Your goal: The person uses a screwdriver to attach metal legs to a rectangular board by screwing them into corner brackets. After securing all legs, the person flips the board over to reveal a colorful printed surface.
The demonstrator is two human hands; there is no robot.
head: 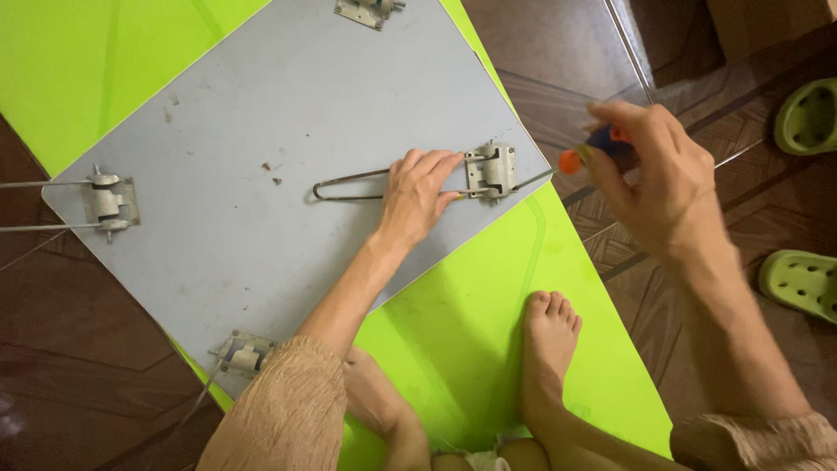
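While the grey board (pixel 288 139) lies face down on a bright green mat (pixel 488 296) on the floor, the person's left hand (pixel 418 196) presses flat on a bent wire leg (pixel 349 185), fingers spread over the rods just beside a metal hinge bracket (pixel 491 171); this looks like a way to keep the leg from swinging. The right hand (pixel 658 187) is closed around the blue and orange handle of a screwdriver (pixel 575 160), its thin shaft reaching in to the bracket from the board's edge, so the tip meets the fitting sideways. Four brackets show, one near each corner: one at the top (pixel 366 10), one at the left (pixel 109 202), one at the bottom (pixel 244 356) and the one being worked. Two bare feet rest on the mat, and two pale green clogs (pixel 806 113) sit at the right.
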